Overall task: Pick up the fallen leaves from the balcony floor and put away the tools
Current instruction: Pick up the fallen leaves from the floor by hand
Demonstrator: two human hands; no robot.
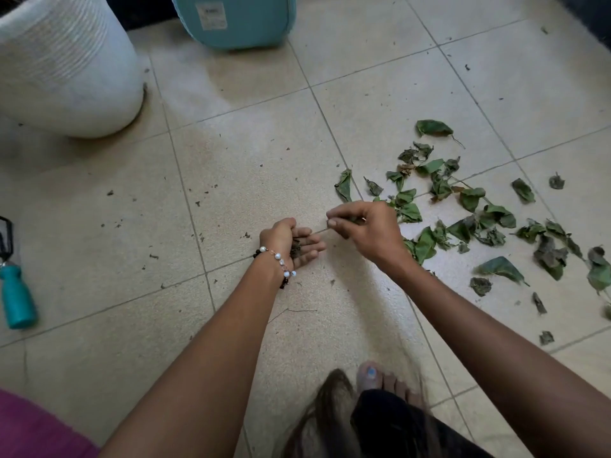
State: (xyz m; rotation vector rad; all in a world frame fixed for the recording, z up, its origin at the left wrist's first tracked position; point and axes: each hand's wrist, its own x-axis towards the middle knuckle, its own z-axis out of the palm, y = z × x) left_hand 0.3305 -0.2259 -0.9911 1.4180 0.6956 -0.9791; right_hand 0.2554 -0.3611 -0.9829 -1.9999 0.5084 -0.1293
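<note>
My left hand (291, 241) lies palm up just above the beige tiled floor, fingers cupped round a small clump of dry leaf bits (295, 247). Just to its right, my right hand (363, 231) hovers with thumb and fingers pinching a small leaf scrap (355, 220) and a thin stem. A spread of green and wilted fallen leaves (479, 219) covers the tiles to the right of both hands. At the left edge lies a tool with a teal handle (16, 295), its dark metal head partly cut off by the frame.
A white ribbed planter (66, 67) stands at the back left and a teal container (238, 21) at the back centre. Small dark crumbs dot the tiles. My bare foot (386, 381) and dark clothing are at the bottom, pink fabric (36, 428) at the bottom left.
</note>
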